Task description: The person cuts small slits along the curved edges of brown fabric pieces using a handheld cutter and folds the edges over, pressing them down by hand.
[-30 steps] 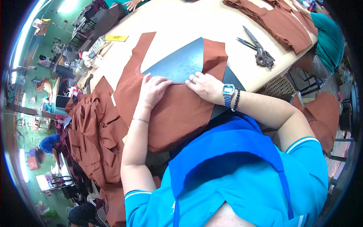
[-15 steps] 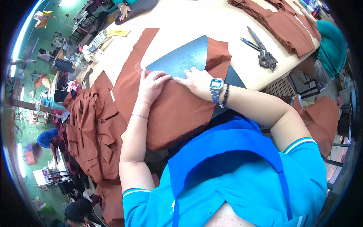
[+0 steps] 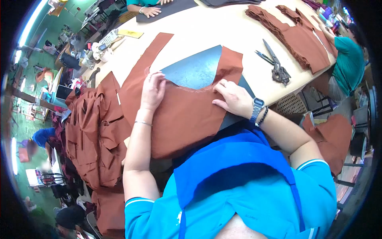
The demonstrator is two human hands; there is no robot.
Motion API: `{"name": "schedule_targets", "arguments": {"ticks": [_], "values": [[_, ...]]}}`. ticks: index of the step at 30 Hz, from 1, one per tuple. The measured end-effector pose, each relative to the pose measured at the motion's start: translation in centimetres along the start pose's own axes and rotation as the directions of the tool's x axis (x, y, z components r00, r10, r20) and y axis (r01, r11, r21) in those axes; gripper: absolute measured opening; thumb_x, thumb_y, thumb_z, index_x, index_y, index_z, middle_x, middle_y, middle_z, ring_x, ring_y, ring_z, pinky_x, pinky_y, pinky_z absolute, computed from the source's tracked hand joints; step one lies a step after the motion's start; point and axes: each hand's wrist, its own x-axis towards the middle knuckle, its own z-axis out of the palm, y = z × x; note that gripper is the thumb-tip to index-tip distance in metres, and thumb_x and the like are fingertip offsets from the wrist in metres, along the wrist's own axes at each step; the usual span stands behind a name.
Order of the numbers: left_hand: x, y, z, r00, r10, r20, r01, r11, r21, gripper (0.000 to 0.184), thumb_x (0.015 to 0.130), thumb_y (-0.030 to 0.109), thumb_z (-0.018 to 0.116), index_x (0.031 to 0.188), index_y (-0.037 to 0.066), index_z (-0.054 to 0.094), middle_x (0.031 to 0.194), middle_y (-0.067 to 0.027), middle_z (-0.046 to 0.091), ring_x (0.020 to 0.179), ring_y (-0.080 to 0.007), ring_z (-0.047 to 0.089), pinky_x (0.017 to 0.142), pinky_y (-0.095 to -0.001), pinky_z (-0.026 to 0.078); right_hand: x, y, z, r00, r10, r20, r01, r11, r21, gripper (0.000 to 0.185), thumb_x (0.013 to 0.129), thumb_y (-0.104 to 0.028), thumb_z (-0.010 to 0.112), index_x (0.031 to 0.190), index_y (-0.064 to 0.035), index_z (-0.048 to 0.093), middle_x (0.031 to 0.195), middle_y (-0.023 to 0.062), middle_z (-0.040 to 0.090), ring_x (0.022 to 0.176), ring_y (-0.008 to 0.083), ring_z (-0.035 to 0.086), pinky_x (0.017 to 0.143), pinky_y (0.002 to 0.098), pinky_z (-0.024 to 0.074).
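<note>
A brown fabric piece (image 3: 183, 119) with a curved neckline-like edge lies over a dark, shiny sheet (image 3: 195, 65) at the table's near edge. My left hand (image 3: 153, 89) rests at the left end of the curved edge, its fingers bent onto the cloth; whatever is between them is too small to make out. On the right side of the curve, my right hand (image 3: 232, 96) touches the fabric with bent fingers, thumb apart from the index finger. The wrist above it wears a metal watch (image 3: 257, 107) and a dark beaded bracelet.
Large scissors (image 3: 276, 65) and a smaller pair lie on the table (image 3: 191, 28) to the right. Brown fabric stacks (image 3: 282, 36) lie at the back right, near a co-worker (image 3: 348, 61). Crumpled brown cloth (image 3: 95, 135) hangs at the left. Another person's hands (image 3: 150, 11) touch dark cloth.
My hands have moved apart along the curved edge, the right one to the right and the left slightly left. More of the edge shows between them. The far person's hands moved into fuller view.
</note>
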Motion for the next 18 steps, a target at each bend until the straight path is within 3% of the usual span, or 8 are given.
{"name": "schedule_targets", "arguments": {"ticks": [3,7,8,9,10,12,15,18], "values": [[-1.7,-1.0,-3.2,0.985,-0.045,0.165,0.005,0.972,0.236,0.027,0.090,0.019,0.068,0.112,0.005,0.063,0.122,-0.0169,0.061,0.117,-0.0351,0.057,0.101,-0.0448,0.045,-0.2,1.8,0.9,0.998,0.063,-0.028,-0.056,0.978,0.200,0.026,0.083,-0.014,0.071,0.105,-0.0097,0.058,0.089,0.0126,0.065,0.087,0.0315,0.066,0.074,0.0442,0.0524],[-3.8,2.0,-3.7,0.957,-0.176,0.229,0.070,0.911,0.406,0.047,0.092,0.039,0.065,0.126,0.007,0.063,0.135,-0.0173,0.056,0.127,-0.0343,0.051,0.107,-0.0468,0.039,4.9,5.2,-3.1,0.945,-0.062,0.321,-0.004,0.980,0.201,0.009,0.083,-0.006,0.062,0.092,-0.0057,0.064,0.085,0.0161,0.068,0.086,0.0345,0.068,0.077,0.0439,0.0537],[-3.9,4.0,-3.3,0.938,-0.256,0.234,0.126,0.880,0.458,0.054,0.091,0.045,0.065,0.128,0.007,0.062,0.139,-0.0176,0.054,0.129,-0.0352,0.050,0.108,-0.0454,0.040,6.5,7.4,-3.1,0.989,-0.001,0.145,-0.021,0.988,0.151,0.008,0.085,-0.006,0.061,0.092,-0.0081,0.065,0.083,0.0143,0.069,0.081,0.0321,0.068,0.070,0.0402,0.0538],[-3.3,6.2,-3.4,0.894,-0.306,0.328,0.139,0.885,0.445,0.059,0.089,0.049,0.065,0.131,0.008,0.060,0.142,-0.0181,0.052,0.132,-0.0359,0.046,0.110,-0.0480,0.038,8.0,8.2,-3.9,0.980,0.072,-0.187,-0.065,0.997,0.040,0.019,0.087,-0.005,0.055,0.101,-0.0079,0.067,0.085,0.0179,0.069,0.086,0.0357,0.068,0.079,0.0452,0.0544],[-2.9,8.0,-3.2,0.838,-0.349,0.419,0.155,0.889,0.430,0.065,0.088,0.054,0.065,0.134,0.009,0.058,0.145,-0.0185,0.049,0.135,-0.0367,0.043,0.112,-0.0507,0.036,9.4,8.0,-5.9,0.931,0.319,-0.181,-0.333,0.941,-0.057,0.026,0.089,-0.008,0.058,0.114,-0.0095,0.066,0.095,0.0178,0.069,0.094,0.0342,0.067,0.082,0.0448,0.0542],[-3.4,10.3,-1.3,0.860,-0.158,0.485,-0.074,0.903,0.424,0.078,0.084,0.062,0.065,0.142,0.012,0.052,0.152,-0.0199,0.041,0.143,-0.0386,0.033,0.115,-0.0588,0.027,10.9,8.9,-5.8,0.866,-0.032,-0.499,-0.047,0.988,-0.144,0.033,0.090,-0.015,0.063,0.123,-0.0094,0.062,0.106,0.0162,0.069,0.101,0.0320,0.066,0.085,0.0438,0.0536],[-5.3,10.5,1.6,0.815,-0.189,0.548,-0.058,0.914,0.401,0.090,0.085,0.068,0.059,0.154,0.015,0.035,0.162,-0.0201,0.023,0.150,-0.0402,0.018,0.117,-0.0644,0.016,9.9,8.9,-3.2,0.920,-0.185,-0.344,0.161,0.982,-0.097,0.033,0.088,-0.019,0.068,0.119,-0.0087,0.063,0.113,0.0154,0.067,0.104,0.0316,0.065,0.088,0.0431,0.0530],[-7.0,13.6,3.0,0.815,-0.265,0.516,0.012,0.897,0.443,0.093,0.086,0.069,0.057,0.155,0.013,0.032,0.162,-0.0226,0.019,0.150,-0.0431,0.015,0.115,-0.0690,0.015,7.7,7.4,-2.3,0.980,-0.100,-0.173,0.102,0.995,-0.001,0.032,0.087,-0.018,0.069,0.117,-0.0092,0.064,0.112,0.0155,0.067,0.102,0.0330,0.065,0.089,0.0427,0.0530]]}}
